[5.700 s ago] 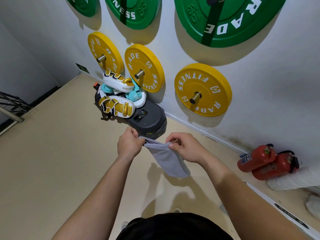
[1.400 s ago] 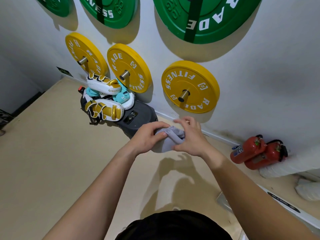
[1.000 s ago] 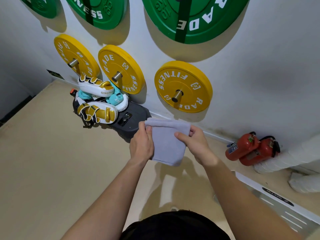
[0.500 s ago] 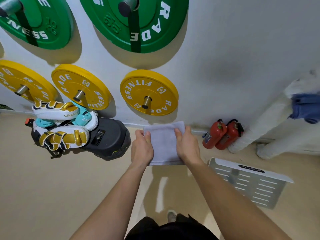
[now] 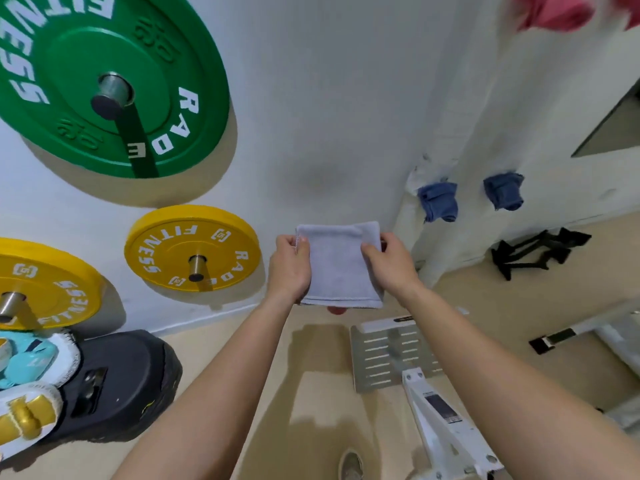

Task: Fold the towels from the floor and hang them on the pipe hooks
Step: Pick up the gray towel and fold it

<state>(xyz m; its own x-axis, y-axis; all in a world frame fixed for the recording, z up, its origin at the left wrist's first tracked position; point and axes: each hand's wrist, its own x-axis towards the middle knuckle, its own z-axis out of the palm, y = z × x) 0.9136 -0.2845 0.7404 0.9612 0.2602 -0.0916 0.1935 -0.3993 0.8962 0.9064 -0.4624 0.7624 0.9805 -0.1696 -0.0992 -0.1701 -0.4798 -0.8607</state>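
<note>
Right now you hold both arms stretched forward at about the same height, forearms running up from the lower corners and drawing closer toward the hands. Your left hand [image 5: 290,268] grips the left edge of the folded grey towel [image 5: 339,265], thumb pressed on the front near the top corner and the other fingers curled out of sight behind the cloth. Your right hand [image 5: 389,268] pinches the right edge the same way, thumb on the front face. The towel hangs flat between the two hands as a neat rectangle, clear of the floor, in front of the white wall.

Just to its right stands the white pipe [image 5: 450,133]. Two blue towels, one [image 5: 438,206] against the pipe and another [image 5: 504,190] further right, hang there; what they hang from is too blurred to tell. A pink cloth [image 5: 554,10] shows at the top edge.

On the wall to your left sit a green weight plate [image 5: 104,81] and a yellow weight plate [image 5: 192,249]. A slotted metal plate [image 5: 384,355] lies on the floor below the towel.
</note>
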